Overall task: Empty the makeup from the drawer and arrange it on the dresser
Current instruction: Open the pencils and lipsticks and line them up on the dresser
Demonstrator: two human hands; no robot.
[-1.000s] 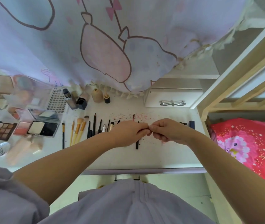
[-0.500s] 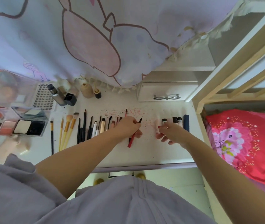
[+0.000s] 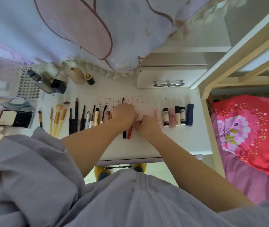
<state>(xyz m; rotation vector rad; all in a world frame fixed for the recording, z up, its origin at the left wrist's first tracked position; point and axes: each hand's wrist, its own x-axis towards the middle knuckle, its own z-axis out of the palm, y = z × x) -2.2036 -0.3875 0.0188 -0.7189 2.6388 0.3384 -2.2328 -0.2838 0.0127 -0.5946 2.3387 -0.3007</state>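
Centre frame: left hand (image 3: pixel 124 114) curled over a red pencil (image 3: pixel 130 132) on the dresser (image 3: pixel 147 145); right hand (image 3: pixel 147 123) beside it, grip unclear. Risk: a nudged pencil could roll into the brush row (image 3: pixel 74 118).

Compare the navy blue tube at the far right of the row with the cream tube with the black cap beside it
The navy tube is dark all over, while the cream tube has a pale body and a black cap. The navy tube looks wider and reaches further up the dresser. Both lie lengthwise in the same row, right of the hands.
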